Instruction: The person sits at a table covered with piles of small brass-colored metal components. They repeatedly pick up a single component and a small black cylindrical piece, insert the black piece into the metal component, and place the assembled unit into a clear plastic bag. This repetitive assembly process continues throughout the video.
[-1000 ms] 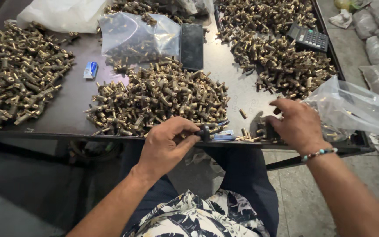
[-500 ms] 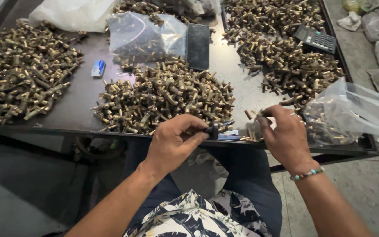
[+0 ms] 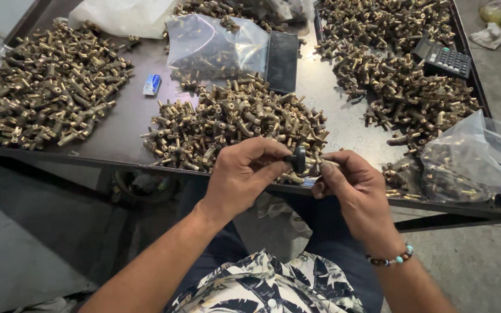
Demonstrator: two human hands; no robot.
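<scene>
At the near table edge, the left hand (image 3: 244, 177) pinches a small black knob (image 3: 300, 159) and the right hand (image 3: 349, 185) grips a brass fitting (image 3: 320, 165), its long axis running left-right toward the knob, the two touching. Fingers hide the joint. Beyond lies the brass pile (image 3: 233, 124), then a phone (image 3: 281, 61)

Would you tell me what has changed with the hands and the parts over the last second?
The right hand has left the table edge by the clear bag and come in to meet the left hand, now holding a brass fitting against the small black tool pinched in the left fingers. The brass piles, phone and calculator lie as before.
</scene>
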